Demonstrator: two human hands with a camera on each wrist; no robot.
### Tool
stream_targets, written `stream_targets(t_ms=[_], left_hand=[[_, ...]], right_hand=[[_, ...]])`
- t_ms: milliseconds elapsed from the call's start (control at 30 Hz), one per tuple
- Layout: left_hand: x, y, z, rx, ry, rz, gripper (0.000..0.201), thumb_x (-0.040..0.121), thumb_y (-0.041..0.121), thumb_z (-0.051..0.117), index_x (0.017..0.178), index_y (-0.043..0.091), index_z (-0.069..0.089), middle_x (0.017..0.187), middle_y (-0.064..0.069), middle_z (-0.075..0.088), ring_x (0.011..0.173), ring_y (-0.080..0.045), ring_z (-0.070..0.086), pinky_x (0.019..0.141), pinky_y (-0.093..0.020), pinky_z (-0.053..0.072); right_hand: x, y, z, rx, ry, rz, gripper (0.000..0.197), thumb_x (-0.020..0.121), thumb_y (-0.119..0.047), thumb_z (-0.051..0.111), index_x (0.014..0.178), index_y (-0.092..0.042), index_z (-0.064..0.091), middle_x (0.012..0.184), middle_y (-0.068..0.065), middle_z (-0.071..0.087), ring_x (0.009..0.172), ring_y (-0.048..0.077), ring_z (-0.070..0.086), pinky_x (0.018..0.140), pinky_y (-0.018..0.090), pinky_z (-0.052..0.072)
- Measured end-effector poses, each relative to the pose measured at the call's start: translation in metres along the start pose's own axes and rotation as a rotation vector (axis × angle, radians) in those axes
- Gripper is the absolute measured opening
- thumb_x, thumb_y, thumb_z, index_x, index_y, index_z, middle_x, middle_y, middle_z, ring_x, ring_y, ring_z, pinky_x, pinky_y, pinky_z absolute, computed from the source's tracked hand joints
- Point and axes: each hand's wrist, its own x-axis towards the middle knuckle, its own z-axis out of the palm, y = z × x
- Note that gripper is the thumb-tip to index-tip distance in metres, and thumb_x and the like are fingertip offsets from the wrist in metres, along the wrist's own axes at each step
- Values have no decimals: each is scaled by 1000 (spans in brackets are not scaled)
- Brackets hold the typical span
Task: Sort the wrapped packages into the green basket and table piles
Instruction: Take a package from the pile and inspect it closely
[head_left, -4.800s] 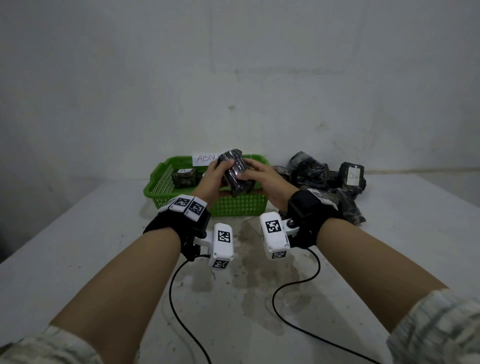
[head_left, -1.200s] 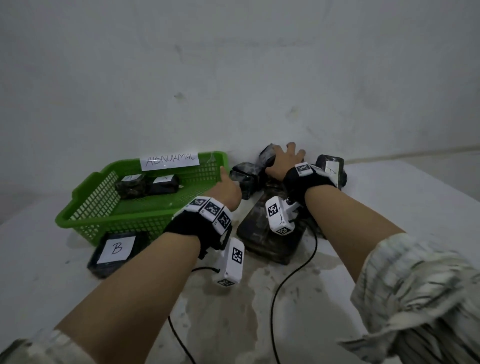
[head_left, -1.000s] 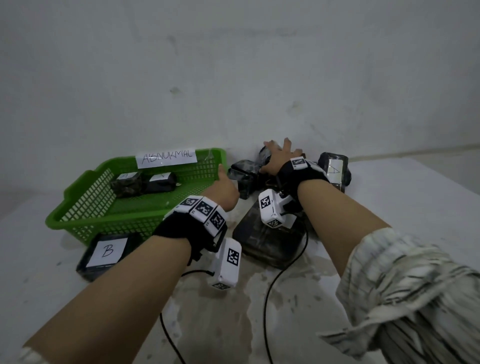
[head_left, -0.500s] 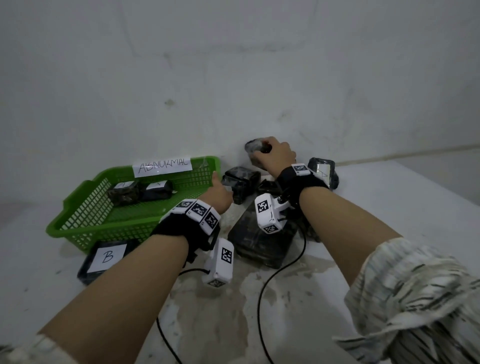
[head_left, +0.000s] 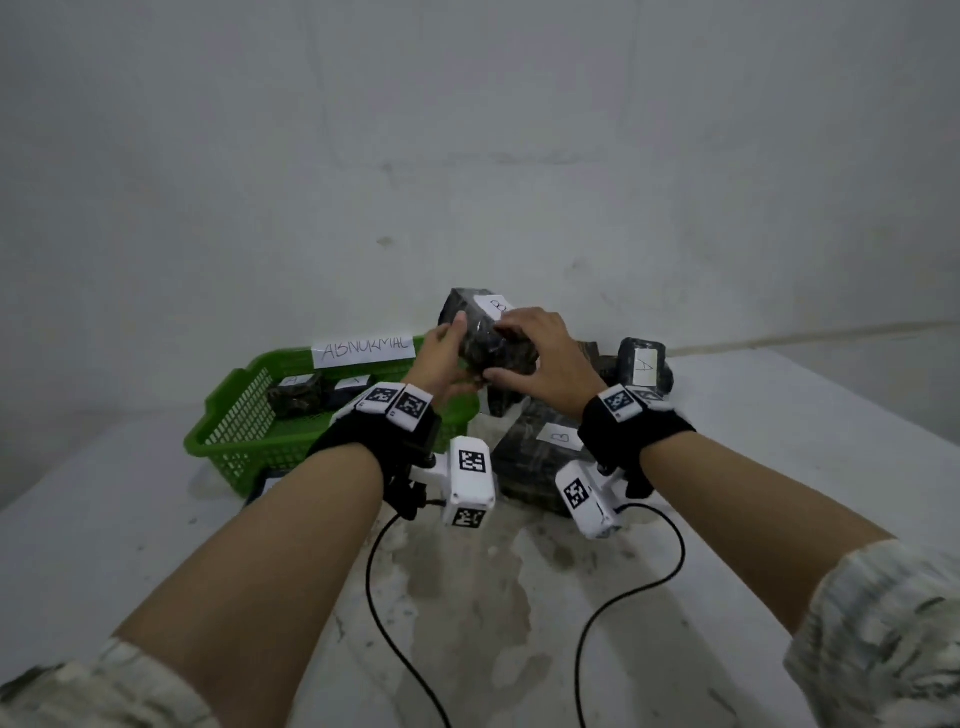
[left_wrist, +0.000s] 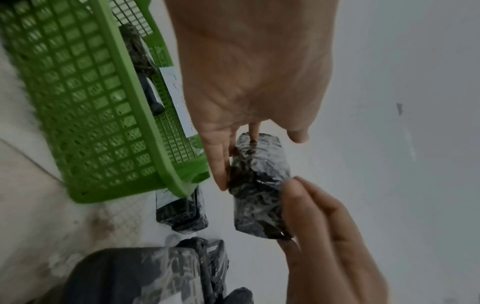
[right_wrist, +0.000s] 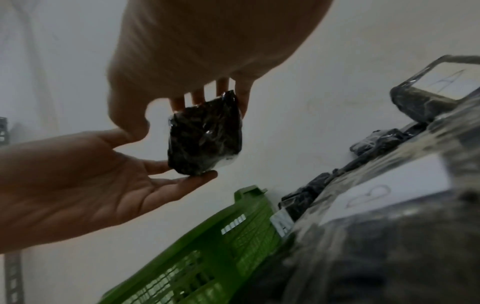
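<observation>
Bare workroom; plain wall (head_left: 467, 130), stained table (head_left: 104, 519), labelled green basket (head_left: 244, 415).

A small dark plastic-wrapped package (left_wrist: 257, 185) is held between straight fingers of the left hand (left_wrist: 246, 72) and fingertips of the right hand (left_wrist: 324, 236), near a green plastic mesh basket (left_wrist: 91, 102).

The package (head_left: 480, 340) is wrapped in glossy, crinkled clear plastic film. The basket (head_left: 239, 421) is green latticed plastic. Its label (head_left: 363, 349) is matt white paper. The table (head_left: 156, 519) is matt and stained. The wrist straps (head_left: 395, 441) are black cloth.
</observation>
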Motion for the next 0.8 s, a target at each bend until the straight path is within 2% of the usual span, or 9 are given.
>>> stream_targets(t_ms=[67, 167, 300, 500, 567, 633, 667, 733, 800], left_hand=[[-6, 3, -10, -50, 19, -35, 60, 90, 50, 52, 135, 14, 39, 133, -13, 51, 113, -36, 56, 72, -46, 57], [-14, 3, -26, -31, 63, -72, 63, 88, 38, 62, 138, 21, 29, 129, -12, 50, 108, -31, 56, 77, -46, 54], [-22, -1, -43, 88, 55, -87, 68, 86, 29, 65, 141, 23, 25, 115, -8, 53, 85, -19, 56, 70, -35, 52], [-32, 0, -60, 61, 2, -120, 62, 88, 21, 64, 140, 25, 30, 124, -12, 53, 86, -21, 57, 64, -36, 50], [-36, 0, -62, 58, -37, -116, 64, 88, 18, 63, 140, 27, 28, 116, -9, 53, 87, -23, 59, 64, -38, 51], [-39, 0, -63, 40, -62, -109, 64, 89, 15, 61, 141, 28, 27, 110, -7, 55, 89, -25, 59, 71, -42, 53], [-39, 0, -63, 27, -73, -108, 63, 89, 14, 60, 141, 29, 28, 108, -6, 55, 90, -25, 58, 75, -44, 51], [-40, -1, -62, 3, -83, -99, 61, 90, 13, 59, 141, 29, 29, 107, -6, 54, 91, -25, 56, 76, -43, 50], [-40, -1, -62, -20, -66, -90, 57, 90, 17, 58, 139, 28, 32, 110, -6, 52, 95, -23, 53, 74, -42, 50]], right_hand=[[-2, -15, 3, 81, 75, 2, 34, 86, -36, 57, 102, -7, 61, 105, 8, 59, 101, 25, 48, 89, 28, 39], [-2, -37, 4, 267, 165, 60, 4, 89, -17, 55, 87, -14, 52, 84, 5, 57, 83, 27, 54, 73, 41, 50], [2, -61, 7, 451, 192, 165, 18, 88, -9, 57, 88, -23, 45, 71, 7, 50, 63, 22, 48, 61, 33, 43], [13, -70, 23, 665, 268, 452, 25, 88, -15, 62, 104, -18, 44, 78, 2, 40, 65, 15, 41, 65, 29, 39], [18, -74, 29, 696, 273, 534, 34, 87, -29, 64, 112, -19, 42, 96, 4, 41, 76, 14, 45, 73, 26, 42], [23, -76, 35, 761, 174, 666, 55, 83, -53, 62, 123, -22, 41, 115, 5, 44, 95, 18, 52, 88, 34, 48], [24, -77, 38, 840, 114, 718, 62, 82, -59, 59, 128, -22, 39, 116, 6, 49, 99, 21, 55, 91, 40, 51], [24, -82, 40, 1046, 56, 746, 55, 93, -50, 50, 133, -15, 36, 102, 5, 58, 88, 22, 61, 85, 44, 52], [23, -86, 42, 1086, 67, 746, 47, 98, -42, 43, 133, -11, 35, 94, 4, 57, 78, 18, 61, 76, 40, 54]])
